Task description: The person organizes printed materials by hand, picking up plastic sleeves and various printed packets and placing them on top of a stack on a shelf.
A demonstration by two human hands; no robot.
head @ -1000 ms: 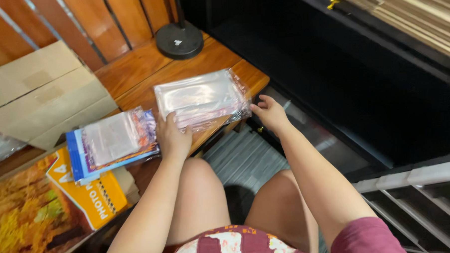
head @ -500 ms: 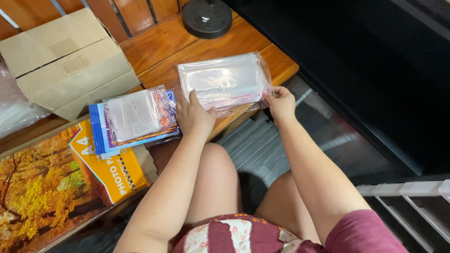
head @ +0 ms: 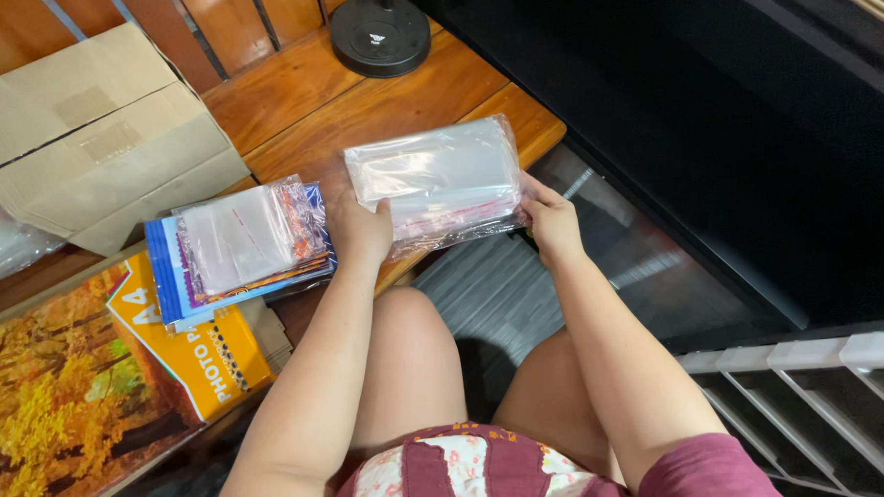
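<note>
I hold a stack of clear plastic sleeves (head: pixel 438 180) with both hands over the front edge of a wooden table (head: pixel 300 106). My left hand (head: pixel 360 229) grips the stack's near left corner. My right hand (head: pixel 551 218) grips its near right edge. To the left of my left hand lies a pile of bagged colourful prints (head: pixel 238 244), topped by a clear zip bag.
A yellow photo-paper pack (head: pixel 196 347) and a large autumn-tree picture (head: pixel 46 400) lie at the left. A cardboard box (head: pixel 90 133) sits behind them. A round black stand base (head: pixel 380 33) stands at the table's back. Dark furniture (head: pixel 752 149) and a white rack (head: pixel 820 402) fill the right.
The view has shifted, so the table and its things sit further right and lower in frame. Both hands keep hold of the stack of sleeves, which now looks flatter.
</note>
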